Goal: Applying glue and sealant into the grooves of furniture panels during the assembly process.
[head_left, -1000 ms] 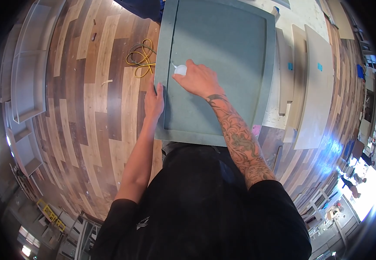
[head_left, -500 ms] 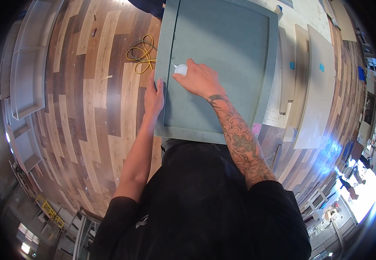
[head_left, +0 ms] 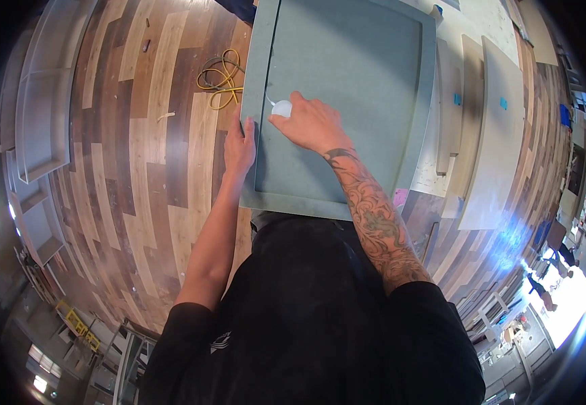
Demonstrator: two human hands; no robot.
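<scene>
A large grey-green panel door (head_left: pixel 347 88) with a raised frame lies in front of me. My right hand (head_left: pixel 312 123) is closed around a white squeeze bottle (head_left: pixel 281 109), much of it hidden in the palm. Its thin nozzle points to the upper left and meets the inner edge of the door's left frame. At the door's left side, my left hand (head_left: pixel 240 150) grips the outer edge, thumb at the top face and fingers along the side.
A looped yellow cord (head_left: pixel 222 79) lies on the wood-plank floor (head_left: pixel 147 175) left of the door. Long pale boards (head_left: pixel 502 148) with blue tape lie to the right. White open cabinet frames (head_left: pixel 46 101) stand far left. Part of another person's dark clothing (head_left: pixel 239 8) shows at the top.
The door's near edge and the floor cord sit slightly higher in the picture. Both hands keep nearly the same place, and the nozzle stays by the left frame's inner edge.
</scene>
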